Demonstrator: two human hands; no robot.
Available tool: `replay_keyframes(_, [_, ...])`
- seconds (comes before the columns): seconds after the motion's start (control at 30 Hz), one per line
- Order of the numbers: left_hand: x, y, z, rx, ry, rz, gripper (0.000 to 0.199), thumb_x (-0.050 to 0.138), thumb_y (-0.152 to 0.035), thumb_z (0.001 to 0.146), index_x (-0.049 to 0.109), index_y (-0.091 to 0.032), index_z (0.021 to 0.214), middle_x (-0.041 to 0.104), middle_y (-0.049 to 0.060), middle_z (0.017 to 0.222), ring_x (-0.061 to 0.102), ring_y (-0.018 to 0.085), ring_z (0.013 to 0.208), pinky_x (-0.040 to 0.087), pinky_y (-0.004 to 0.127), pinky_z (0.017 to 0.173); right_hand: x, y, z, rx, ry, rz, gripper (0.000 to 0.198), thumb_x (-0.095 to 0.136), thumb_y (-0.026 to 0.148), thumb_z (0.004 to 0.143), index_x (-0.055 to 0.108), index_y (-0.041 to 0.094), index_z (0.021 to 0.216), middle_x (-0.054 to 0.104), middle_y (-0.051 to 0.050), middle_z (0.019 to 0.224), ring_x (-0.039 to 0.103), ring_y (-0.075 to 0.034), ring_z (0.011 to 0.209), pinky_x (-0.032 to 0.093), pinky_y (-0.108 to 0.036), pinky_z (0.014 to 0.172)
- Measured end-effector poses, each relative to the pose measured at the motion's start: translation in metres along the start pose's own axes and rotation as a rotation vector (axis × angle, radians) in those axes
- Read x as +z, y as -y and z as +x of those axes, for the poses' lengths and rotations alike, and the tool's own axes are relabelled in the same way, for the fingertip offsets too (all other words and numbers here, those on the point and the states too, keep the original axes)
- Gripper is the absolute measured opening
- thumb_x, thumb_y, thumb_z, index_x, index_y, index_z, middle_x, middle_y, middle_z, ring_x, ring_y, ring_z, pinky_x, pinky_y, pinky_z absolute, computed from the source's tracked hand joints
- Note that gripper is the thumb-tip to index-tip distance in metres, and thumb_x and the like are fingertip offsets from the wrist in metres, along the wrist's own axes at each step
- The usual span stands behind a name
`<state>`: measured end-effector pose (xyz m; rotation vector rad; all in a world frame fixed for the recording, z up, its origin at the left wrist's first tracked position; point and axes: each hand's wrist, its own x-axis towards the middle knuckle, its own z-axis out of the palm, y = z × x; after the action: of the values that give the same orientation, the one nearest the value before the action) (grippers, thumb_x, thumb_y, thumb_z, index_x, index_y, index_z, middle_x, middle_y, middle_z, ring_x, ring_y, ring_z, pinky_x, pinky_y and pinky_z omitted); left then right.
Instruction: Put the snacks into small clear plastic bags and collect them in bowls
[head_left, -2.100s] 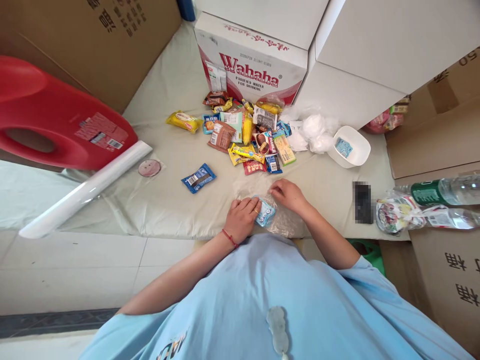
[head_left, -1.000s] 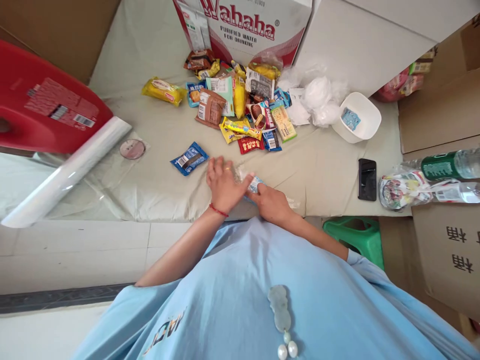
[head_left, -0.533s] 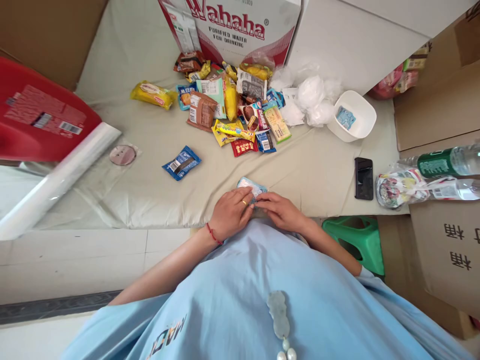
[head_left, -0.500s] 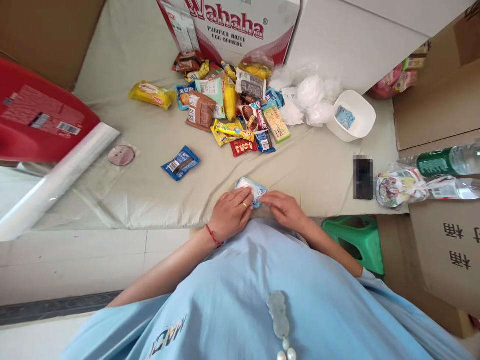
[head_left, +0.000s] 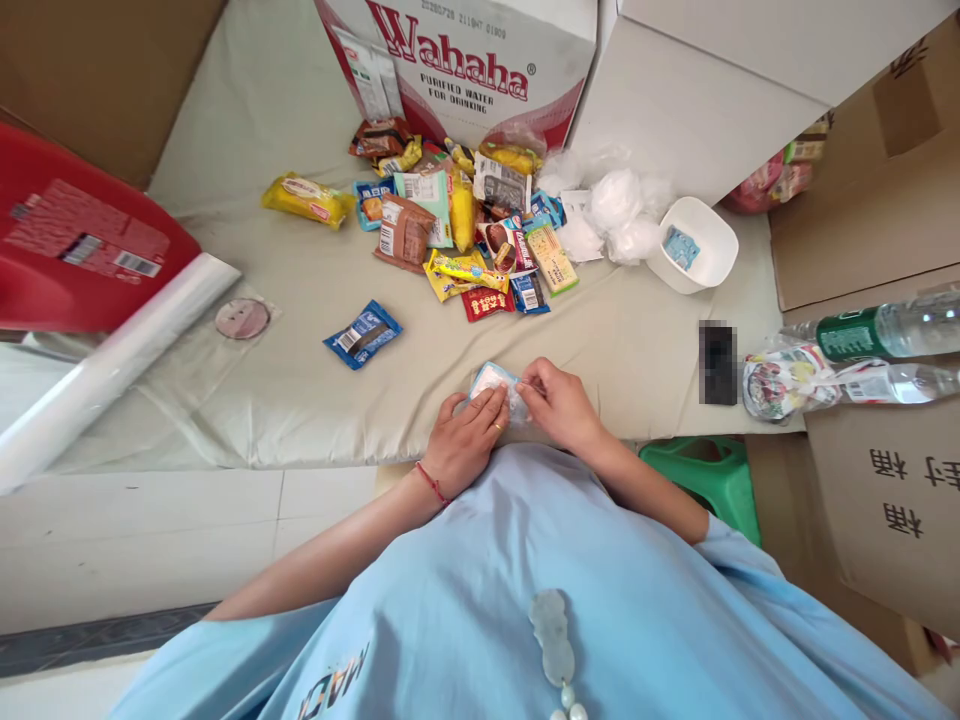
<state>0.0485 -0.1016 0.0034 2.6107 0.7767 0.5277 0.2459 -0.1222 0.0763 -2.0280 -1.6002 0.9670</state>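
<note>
A small light-blue and white packet, seemingly with clear plastic around it, lies near the front edge of the covered table. My left hand rests over it, fingers stretched out and lying flat across its top. At the packet's right side, my right hand has thumb and fingertips pinched together on the edge of the clear plastic film. The fingers hide part of the packet. A dark blue snack packet lies apart, to the left and farther back.
Several wrapped snacks are heaped before a Wahaha water carton. Crumpled clear bags and a white bowl with a blue packet inside stand right of them. A plastic film roll lies left; bottles lie right.
My right hand has gone from stretched fingers to a pinch at the packet's right edge. My left hand has shifted slightly on the packet, and clear plastic now shows at the right.
</note>
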Motion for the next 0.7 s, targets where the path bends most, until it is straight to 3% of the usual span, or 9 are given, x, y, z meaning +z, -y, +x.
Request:
replay_keyframes(0.1, [0.002,0.003,-0.001,0.022,0.008,-0.031,0.038,0.045,-0.012,0.099,0.068,-0.021,0.129,0.066,0.015,0.143,0.057,0.027,0.14,0.048,0.05,0.112,0.021,0.021,0.028,-0.045,0.024,-0.169,0.015,0.047,0.021,0.102,0.062,0.021,0.101,0.07,-0.006,0.101,0.064,-0.02,0.092,0.048,-0.03,0.081])
replay_keyframes(0.2, [-0.005,0.011,-0.008,0.007,-0.023,-0.138,0.039,0.046,-0.015,0.097,0.067,-0.019,0.129,0.066,0.016,0.141,0.056,0.027,0.141,0.051,0.048,0.113,0.04,0.032,0.035,-0.113,0.057,-0.327,0.024,0.04,0.022,0.107,0.064,0.018,0.109,0.066,-0.011,0.11,0.062,-0.022,0.095,0.048,-0.033,0.084])
replay_keyframes(0.33, [-0.026,0.023,-0.031,-0.113,-0.225,-0.201,0.032,0.051,-0.01,0.09,0.071,-0.024,0.111,0.076,0.008,0.117,0.058,0.027,0.137,0.052,0.05,0.111,0.053,0.032,0.018,-0.29,0.051,-0.467,0.038,0.044,0.046,0.107,0.064,0.014,0.115,0.061,-0.017,0.116,0.055,-0.029,0.107,0.047,-0.042,0.094])
replay_keyframes(0.47, [-0.034,0.034,-0.044,-0.308,-0.378,-0.141,0.021,0.054,-0.009,0.087,0.068,-0.024,0.088,0.077,0.006,0.101,0.066,0.027,0.123,0.056,0.051,0.102,0.06,0.025,0.009,-0.322,0.04,-0.56,0.055,0.064,0.06,0.095,0.06,0.014,0.125,0.057,-0.02,0.126,0.051,-0.034,0.111,0.048,-0.05,0.094])
replay_keyframes(0.6, [-0.027,0.042,-0.039,-0.346,-0.439,-0.097,0.019,0.056,-0.009,0.088,0.068,-0.024,0.088,0.077,0.007,0.102,0.066,0.028,0.122,0.056,0.052,0.102,0.059,0.028,0.013,-0.296,0.062,-0.612,0.037,0.068,0.042,0.096,0.064,0.015,0.12,0.06,-0.018,0.119,0.053,-0.034,0.108,0.051,-0.048,0.09])
replay_keyframes(0.7, [-0.02,0.047,-0.036,-0.305,-0.411,-0.065,0.017,0.058,-0.01,0.087,0.068,-0.024,0.089,0.077,0.007,0.102,0.067,0.028,0.121,0.056,0.051,0.101,0.044,0.028,0.01,-0.268,0.046,-0.575,0.023,0.059,0.024,0.098,0.066,0.016,0.118,0.064,-0.018,0.122,0.055,-0.032,0.109,0.052,-0.046,0.093])
